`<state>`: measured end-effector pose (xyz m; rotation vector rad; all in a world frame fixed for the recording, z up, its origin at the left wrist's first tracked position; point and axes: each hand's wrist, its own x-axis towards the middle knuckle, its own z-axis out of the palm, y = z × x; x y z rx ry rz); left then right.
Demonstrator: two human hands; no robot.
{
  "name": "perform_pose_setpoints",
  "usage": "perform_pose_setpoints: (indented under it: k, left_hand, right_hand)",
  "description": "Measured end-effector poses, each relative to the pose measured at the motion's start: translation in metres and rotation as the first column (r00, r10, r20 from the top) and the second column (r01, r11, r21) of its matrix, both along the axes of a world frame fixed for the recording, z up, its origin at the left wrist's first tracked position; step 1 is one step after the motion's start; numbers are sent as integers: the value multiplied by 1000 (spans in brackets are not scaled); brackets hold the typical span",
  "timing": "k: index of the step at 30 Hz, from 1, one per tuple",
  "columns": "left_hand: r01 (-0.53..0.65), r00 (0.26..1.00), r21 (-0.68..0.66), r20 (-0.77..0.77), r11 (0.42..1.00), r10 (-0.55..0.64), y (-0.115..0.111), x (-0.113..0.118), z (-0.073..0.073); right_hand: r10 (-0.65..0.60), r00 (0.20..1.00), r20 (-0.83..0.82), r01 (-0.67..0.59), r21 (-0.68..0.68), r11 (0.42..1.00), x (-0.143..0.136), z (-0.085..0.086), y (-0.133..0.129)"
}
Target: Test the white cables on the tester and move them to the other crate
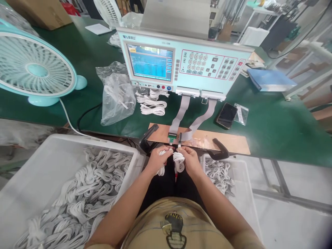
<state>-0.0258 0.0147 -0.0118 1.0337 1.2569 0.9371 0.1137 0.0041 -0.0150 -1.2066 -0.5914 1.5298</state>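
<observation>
My left hand and my right hand meet close together just below the small green connector fixture on a brown board. Each hand grips a white coiled cable. The coil hangs between the hands, and its plug ends point up at the fixture. Two grey ribbon cables run from the fixture up to a pale blue tester with a lit screen and keypad.
A large white bin at lower left holds several coiled white cables. A smaller bin with cables is at right. A teal fan, plastic bags, loose coils, a phone and a blue folder lie on the green table.
</observation>
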Motion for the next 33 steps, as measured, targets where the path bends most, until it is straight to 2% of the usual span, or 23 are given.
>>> perform_pose_setpoints:
  k: [4,9,15,22,29,33]
  left_hand:
    - [-118,992,-43,31,992,120,0,7,-5]
    - [-158,982,-100,88,982,167,2,10,-4]
    - [-208,927,-257,258,944,274,1,16,-2]
    - [-222,919,-229,277,948,282,1,18,-9]
    - [-287,891,-251,284,924,354,-2,26,-6]
    - [-291,913,-203,234,935,335,-2,27,-9]
  right_hand:
    - [32,999,23,-32,6,999,4,4,2]
    - [37,999,28,-37,-11,999,4,4,3]
    - [36,999,0,-36,-3,999,5,1,3]
    - [47,999,6,-47,1,999,6,-3,3]
    - [67,998,-3,-67,18,998,5,-1,2]
    - [75,997,-5,-75,-1,997,3,1,3]
